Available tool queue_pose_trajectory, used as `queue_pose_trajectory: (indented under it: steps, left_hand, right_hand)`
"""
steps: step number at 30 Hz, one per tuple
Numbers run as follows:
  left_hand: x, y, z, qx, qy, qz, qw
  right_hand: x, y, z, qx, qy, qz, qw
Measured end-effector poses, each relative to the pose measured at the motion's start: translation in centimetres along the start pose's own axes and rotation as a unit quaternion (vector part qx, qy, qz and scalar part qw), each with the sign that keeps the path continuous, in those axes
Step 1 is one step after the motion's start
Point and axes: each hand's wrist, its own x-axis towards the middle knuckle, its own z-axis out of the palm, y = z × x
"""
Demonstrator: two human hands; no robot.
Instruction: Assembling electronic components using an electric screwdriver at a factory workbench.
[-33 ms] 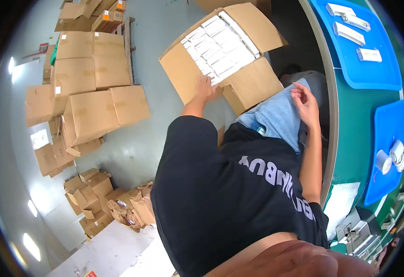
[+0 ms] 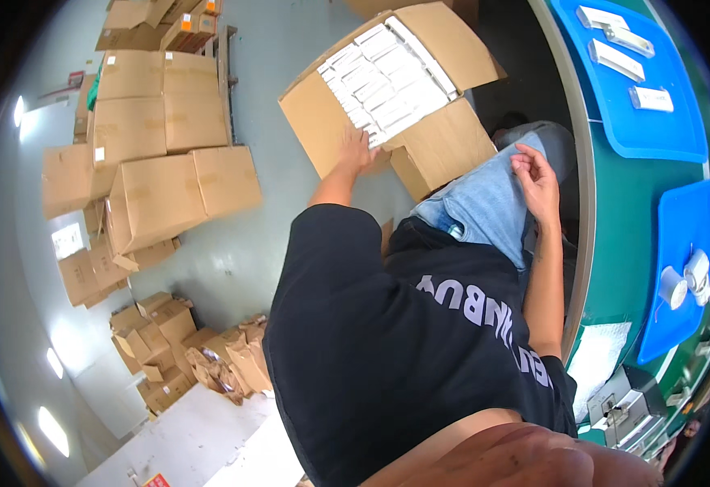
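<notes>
An open cardboard box (image 2: 444, 154) stands in front of me, packed with rows of small white cartons (image 2: 387, 77). My left hand (image 2: 355, 152) is at the box's near left edge, over a folded-out flap. Its fingers stretch toward the nearest cartons, slightly blurred, and I see nothing held. Whether the fingertips touch a carton I cannot tell. My right hand (image 2: 538, 183) hovers or rests by my knee in light blue jeans (image 2: 477, 195), beside the table edge. Its fingers are loosely bent and apart, with nothing in them.
To the right runs a green-topped table (image 2: 623, 183). On it are a blue tray (image 2: 655, 142) with several white packages, another blue tray (image 2: 655, 341) with white rolls, and a metal device (image 2: 627, 406). Stacked cardboard boxes (image 2: 164, 122) stand left; a white surface (image 2: 185, 430) lies lower left.
The view has shifted very slightly. My left hand has moved a little to the left at the box edge; my right hand stays by my knee.
</notes>
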Motion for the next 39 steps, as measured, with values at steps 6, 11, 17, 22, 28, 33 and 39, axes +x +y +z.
queue_pose_trajectory:
  steps: [6, 11, 17, 22, 28, 33, 39]
  left_hand:
    - [-1.1, -0.5, -7.5, 0.209, -0.055, 0.106, 0.971]
    - [-8.1, -8.4, -13.5, 0.175, -0.020, 0.031, 0.984]
    - [-12.4, -14.5, -11.2, 0.151, -0.306, -0.126, 0.932]
    - [-7.1, -9.3, -7.1, -0.072, -0.052, 0.001, 0.996]
    - [-3.2, -8.8, -2.5, -0.013, -0.156, -0.031, 0.987]
    - [-3.2, -8.1, -2.0, -0.064, -0.098, -0.022, 0.993]
    - [-3.3, -9.5, -2.4, -0.163, -0.097, -0.052, 0.980]
  right_hand:
    - [0.3, 0.6, 1.5, 0.044, -0.029, 0.039, 0.998]
    - [1.0, 0.5, 2.8, 0.036, -0.046, 0.027, 0.998]
    - [2.7, 0.9, 4.3, -0.034, -0.023, 0.045, 0.998]
    - [3.2, 1.4, 5.0, -0.153, -0.009, 0.035, 0.988]
    - [5.0, -0.4, 7.9, -0.302, -0.023, -0.017, 0.953]
    - [5.9, -0.3, 8.8, -0.378, -0.008, 0.000, 0.926]
    - [7.2, -0.4, 9.4, -0.402, -0.032, -0.051, 0.914]
